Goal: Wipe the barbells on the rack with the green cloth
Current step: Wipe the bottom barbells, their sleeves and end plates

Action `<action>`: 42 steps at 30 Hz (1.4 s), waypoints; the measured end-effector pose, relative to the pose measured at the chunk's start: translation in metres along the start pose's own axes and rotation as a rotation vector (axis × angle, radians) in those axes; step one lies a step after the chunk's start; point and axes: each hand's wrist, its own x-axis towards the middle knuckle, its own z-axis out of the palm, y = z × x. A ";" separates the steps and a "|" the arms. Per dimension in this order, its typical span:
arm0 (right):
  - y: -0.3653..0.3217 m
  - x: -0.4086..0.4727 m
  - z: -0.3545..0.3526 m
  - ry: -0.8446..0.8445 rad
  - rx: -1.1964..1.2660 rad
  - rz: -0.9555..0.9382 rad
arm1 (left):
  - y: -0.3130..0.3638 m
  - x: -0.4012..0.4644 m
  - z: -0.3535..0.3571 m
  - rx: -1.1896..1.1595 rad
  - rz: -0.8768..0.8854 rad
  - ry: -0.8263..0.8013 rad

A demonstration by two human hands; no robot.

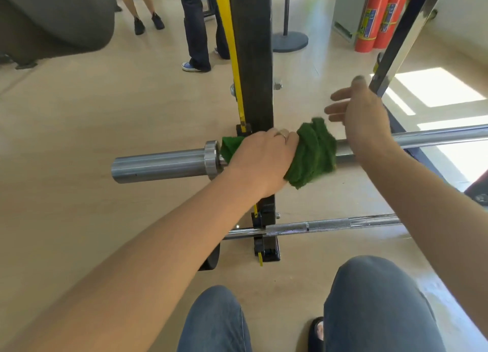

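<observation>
Your left hand (260, 159) is curled around the green cloth (314, 152), clamping it onto the upper barbell (163, 164) just right of its collar, where the bar crosses the black rack upright (253, 61); most of the cloth bunches out to the right of your knuckles. Your right hand (361, 114) hovers just right of and slightly beyond the cloth, fingers straight and holding nothing, above the bar's shaft. A second barbell (330, 225) rests lower on the rack, nearer your knees.

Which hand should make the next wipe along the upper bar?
Left. The left hand already holds the green cloth wrapped round the upper barbell beside the upright post. The right hand is open above the bar, holding nothing.
</observation>
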 end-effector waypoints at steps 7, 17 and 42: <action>0.025 -0.047 0.014 -0.041 -0.339 -0.557 | -0.011 -0.009 0.002 -0.300 -0.084 0.076; 0.054 -0.037 0.029 -0.292 -1.059 -1.148 | -0.054 -0.082 0.000 -0.168 -0.268 0.056; 0.066 -0.005 0.006 -0.039 -1.246 -1.138 | -0.052 -0.061 0.015 -0.171 -0.388 0.103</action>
